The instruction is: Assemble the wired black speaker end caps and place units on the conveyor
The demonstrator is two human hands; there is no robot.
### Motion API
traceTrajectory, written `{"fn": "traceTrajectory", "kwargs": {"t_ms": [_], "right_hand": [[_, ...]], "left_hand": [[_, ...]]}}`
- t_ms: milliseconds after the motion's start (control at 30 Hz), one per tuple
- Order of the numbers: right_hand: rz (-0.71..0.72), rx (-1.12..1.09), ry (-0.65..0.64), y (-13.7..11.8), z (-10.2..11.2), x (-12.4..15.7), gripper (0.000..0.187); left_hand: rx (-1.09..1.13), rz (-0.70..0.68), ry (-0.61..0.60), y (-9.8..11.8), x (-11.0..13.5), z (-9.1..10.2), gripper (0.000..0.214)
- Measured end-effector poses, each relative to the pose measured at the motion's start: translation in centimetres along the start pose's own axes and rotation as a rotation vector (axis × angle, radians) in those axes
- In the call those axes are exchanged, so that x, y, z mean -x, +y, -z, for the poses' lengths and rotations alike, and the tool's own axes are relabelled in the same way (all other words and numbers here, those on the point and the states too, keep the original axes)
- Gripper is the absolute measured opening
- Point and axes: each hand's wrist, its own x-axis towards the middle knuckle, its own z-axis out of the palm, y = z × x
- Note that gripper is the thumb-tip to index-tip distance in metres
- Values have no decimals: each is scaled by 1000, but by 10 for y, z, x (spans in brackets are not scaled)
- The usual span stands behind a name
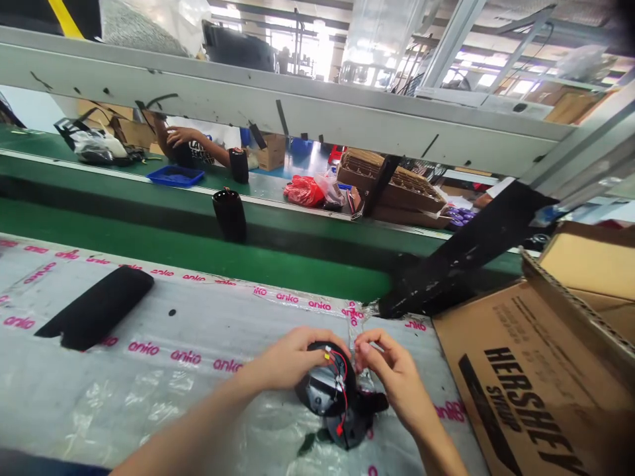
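My left hand (290, 360) is curled over the top of a round black part (330, 396) with a grey inner face, which rests on the plastic-covered bench (198, 337). Red and black wires (341, 380) with a small yellow and white connector run across the part. My right hand (391, 377) is beside it, fingertips pinched together at the wires near the connector. Both hands touch the part from either side.
A black foam strip (96, 307) lies at the left of the bench. An open cardboard box (540, 377) stands at the right. Behind runs a green conveyor (149, 248) with a black cylinder (229, 215). Across it another person's hand (181, 137), a blue tray (176, 175) and cartons.
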Motion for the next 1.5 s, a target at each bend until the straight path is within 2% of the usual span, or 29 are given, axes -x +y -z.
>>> {"fn": "traceTrajectory", "kwargs": {"t_ms": [167, 300, 433, 533, 633, 767, 900, 1067, 1167, 1233, 1367, 1500], "right_hand": [[-68, 20, -97, -8, -8, -9, 47], [-89, 120, -135, -28, -8, -10, 37], [34, 531, -228, -58, -5, -12, 15], [178, 832, -288, -79, -7, -17, 10], [274, 1054, -366, -91, -12, -23, 10], [326, 1314, -408, -96, -21, -25, 11], [385, 1515, -388, -93, -25, -21, 27], [627, 1539, -399, -82, -18, -20, 12], [795, 1531, -362, -75, -12, -21, 20], [852, 1530, -330, -71, -10, -22, 27], [847, 1476, -289, -64, -7, -20, 28], [732, 1236, -332, -59, -3, -17, 25]], "left_hand": [[23, -2, 69, -1, 2, -5, 37], [-18, 15, 130, 1, 2, -7, 33], [-1, -14, 143, 2, 1, -10, 28], [133, -24, 152, 0, 0, -13, 33], [203, 4, 168, -3, -1, -15, 42], [171, 17, 198, -4, -1, -15, 40], [160, -5, 204, -5, -2, -15, 38], [164, 2, 191, -7, -2, -15, 38], [163, -14, 184, -9, -3, -14, 38], [156, -16, 186, -10, -3, -14, 37], [120, -14, 204, -11, -2, -14, 35], [119, -19, 193, -9, -1, -15, 32]]}}
